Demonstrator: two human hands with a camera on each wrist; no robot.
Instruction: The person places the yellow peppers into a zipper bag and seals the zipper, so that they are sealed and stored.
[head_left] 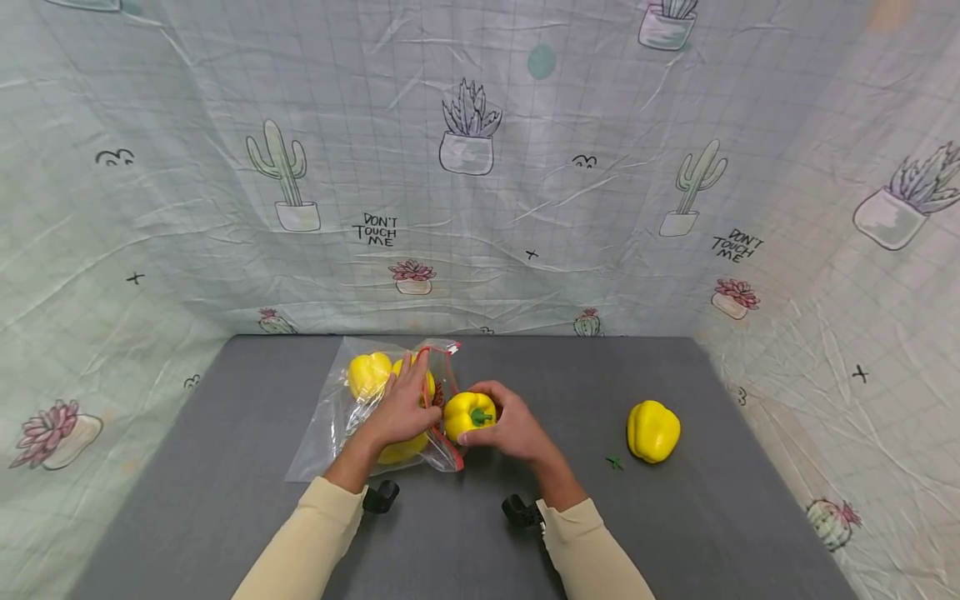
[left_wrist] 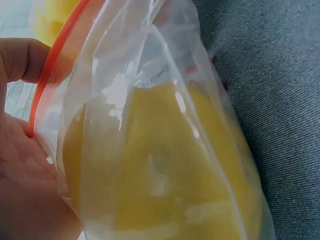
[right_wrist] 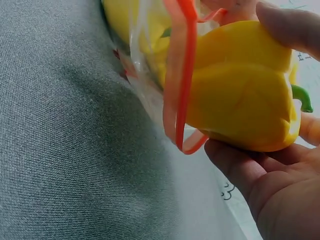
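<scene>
A clear zip bag (head_left: 321, 433) with a red zip edge lies on the table, several yellow bell peppers (head_left: 369, 375) inside it. My left hand (head_left: 405, 408) lies over the bag and holds its mouth by the red edge (left_wrist: 47, 75), thumb hooked at the rim. In my right hand (head_left: 513, 421) is a yellow bell pepper (head_left: 461, 415), gripped between thumb and fingers with its green stem facing away from the bag. The right wrist view has the blunt end of this pepper (right_wrist: 240, 95) at the bag's red-edged mouth (right_wrist: 182, 75), partly within it.
Another yellow bell pepper (head_left: 653, 432) lies on the grey table (head_left: 570, 375) at the right. A small green stem piece (head_left: 615, 462) is beside it. Behind and at both sides hangs a cactus-printed cloth (head_left: 480, 217).
</scene>
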